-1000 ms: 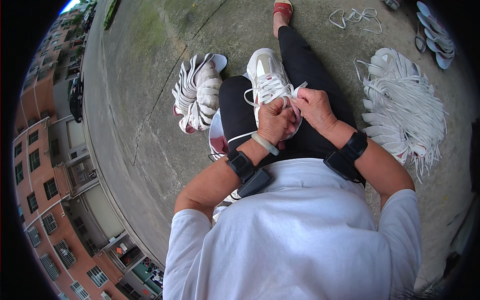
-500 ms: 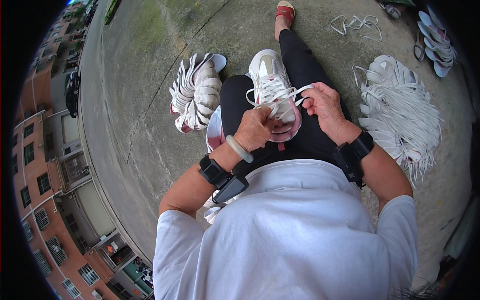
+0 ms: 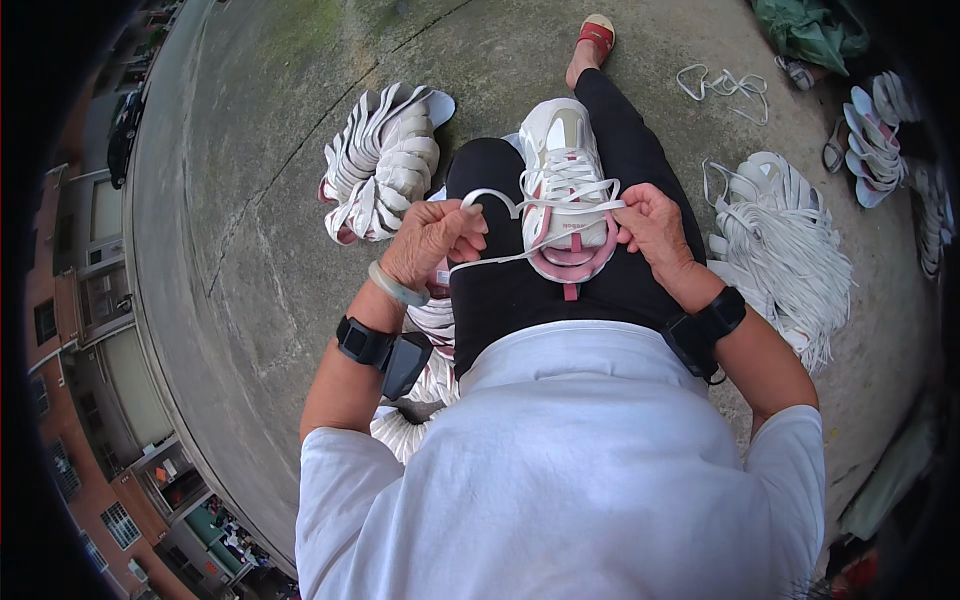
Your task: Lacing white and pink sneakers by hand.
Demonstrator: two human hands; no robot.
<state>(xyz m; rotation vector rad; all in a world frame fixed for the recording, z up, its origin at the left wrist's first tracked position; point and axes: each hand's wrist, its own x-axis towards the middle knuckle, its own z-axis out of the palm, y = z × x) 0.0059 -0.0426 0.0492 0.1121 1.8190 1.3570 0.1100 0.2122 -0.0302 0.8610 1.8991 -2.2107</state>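
A white and pink sneaker (image 3: 556,126) rests across my lap, toe pointing away from me and pink padded collar towards me. White laces zigzag up its front. To the left of the shoe, my left hand (image 3: 432,242) pinches a white shoelace (image 3: 494,193), which arcs over from the upper eyelets. Another loose lace end trails over my left thigh below that hand. Close against the shoe's right side, my right hand (image 3: 655,232) has thumb and finger closed on a lace running across the tongue.
Nested sneaker uppers (image 3: 384,160) lie on the concrete to the left, with more beside my left hip. At right is a heap of white laces (image 3: 785,235) over shoe parts. A loose lace (image 3: 728,88), stacked pieces (image 3: 872,150) and a green bag (image 3: 808,30) lie farther off.
My left hand has moved left from over the tongue, drawing out a lace. My right hand has come down slightly beside the shoe. The view has shifted a little.
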